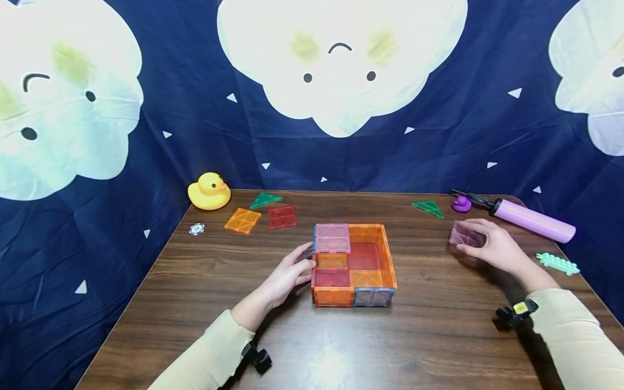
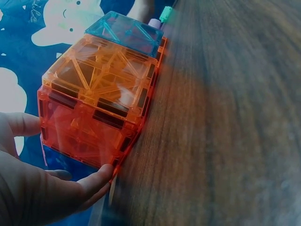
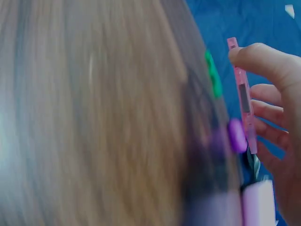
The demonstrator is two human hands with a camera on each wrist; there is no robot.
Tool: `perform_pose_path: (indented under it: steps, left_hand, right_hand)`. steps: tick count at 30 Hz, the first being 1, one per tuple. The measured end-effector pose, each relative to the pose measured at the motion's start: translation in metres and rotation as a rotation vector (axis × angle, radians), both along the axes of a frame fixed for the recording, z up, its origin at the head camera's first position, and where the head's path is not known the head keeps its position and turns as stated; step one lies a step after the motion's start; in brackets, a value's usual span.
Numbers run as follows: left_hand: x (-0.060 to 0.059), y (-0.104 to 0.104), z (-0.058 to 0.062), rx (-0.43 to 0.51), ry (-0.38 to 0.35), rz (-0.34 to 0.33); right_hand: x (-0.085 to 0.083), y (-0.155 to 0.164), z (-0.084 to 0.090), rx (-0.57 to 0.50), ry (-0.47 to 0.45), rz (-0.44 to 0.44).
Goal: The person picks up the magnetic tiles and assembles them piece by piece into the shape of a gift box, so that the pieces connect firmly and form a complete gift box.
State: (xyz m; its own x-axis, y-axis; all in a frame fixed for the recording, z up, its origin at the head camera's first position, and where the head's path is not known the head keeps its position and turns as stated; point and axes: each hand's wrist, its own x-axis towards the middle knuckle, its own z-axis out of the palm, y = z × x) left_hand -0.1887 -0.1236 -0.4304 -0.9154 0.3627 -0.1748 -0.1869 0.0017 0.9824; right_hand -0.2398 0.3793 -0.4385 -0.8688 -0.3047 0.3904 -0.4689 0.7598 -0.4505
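Note:
A low open box of translucent magnetic tiles (image 1: 391,254) stands mid-table, with orange, red and blue walls. One pink square tile (image 1: 332,238) lies across its far left corner. Against the box's left side rest the fingertips of my left hand (image 1: 287,275); in the left wrist view they touch a red wall tile (image 2: 80,129) without curling round it. Off to the right, my right hand (image 1: 494,246) pinches a pink magnetic tile (image 1: 460,235) between thumb and fingers. The right wrist view shows that tile edge-on, above the table.
At the back left are a yellow duck (image 1: 209,192), a poker chip (image 1: 197,229), and orange (image 1: 242,220), red (image 1: 282,217) and green (image 1: 265,200) tiles. Back right holds a green triangle (image 1: 429,208), purple duck (image 1: 461,204), pump (image 1: 533,220) and mint toy (image 1: 558,264).

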Motion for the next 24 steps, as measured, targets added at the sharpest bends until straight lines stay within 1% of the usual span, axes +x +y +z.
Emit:
perform_pose_path:
  steps: [7, 14, 20, 24]
  left_hand:
    - [-0.001, 0.000, -0.001, 0.011, -0.013, 0.001]
    - [-0.001, 0.000, -0.001, 0.008, -0.020, 0.001]
    - [-0.001, 0.000, -0.001, 0.006, -0.016, 0.007]
    - [0.000, 0.000, -0.001, 0.014, -0.002, 0.007]
  right_hand:
    - [-0.001, -0.046, 0.021, -0.012, 0.043, 0.063]
    - [0.001, -0.096, 0.041, 0.009, 0.097, 0.220]
    - [0.004, -0.138, 0.057, 0.049, 0.079, 0.325]
    - [0.004, -0.164, 0.062, 0.056, 0.045, 0.376]
